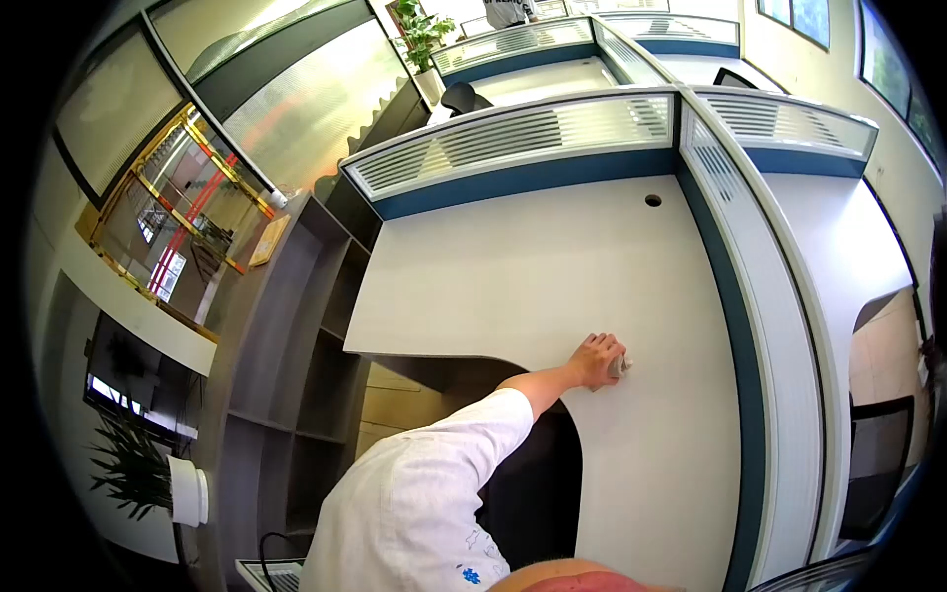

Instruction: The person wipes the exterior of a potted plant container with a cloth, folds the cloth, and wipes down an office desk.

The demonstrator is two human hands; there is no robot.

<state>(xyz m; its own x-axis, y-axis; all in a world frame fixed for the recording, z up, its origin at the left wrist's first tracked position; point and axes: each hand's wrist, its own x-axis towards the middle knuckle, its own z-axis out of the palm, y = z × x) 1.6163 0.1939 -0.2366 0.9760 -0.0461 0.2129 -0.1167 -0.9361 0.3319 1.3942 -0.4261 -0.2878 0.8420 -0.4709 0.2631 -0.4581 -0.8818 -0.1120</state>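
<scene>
My left hand (595, 361) rests on the white desk top (493, 266), near the inner curve of its front edge. Its fingers are curled closed around a small pale crumpled wad (620, 366), which shows only in part beside the fingertips. Whether the wad is cloth or tissue I cannot make out. The left arm, in a white sleeve (434, 459), reaches in from the bottom left. No part of my right hand can be made out. A blurred pinkish shape lies at the bottom edge of the view.
Blue-and-glass partitions (533, 138) border the desk at the back and right. A dark open shelf unit (286, 286) stands left, with a potted plant (187, 490) beside it. A mesh-backed chair (878, 454) is at the right. Another person (508, 12) stands far back.
</scene>
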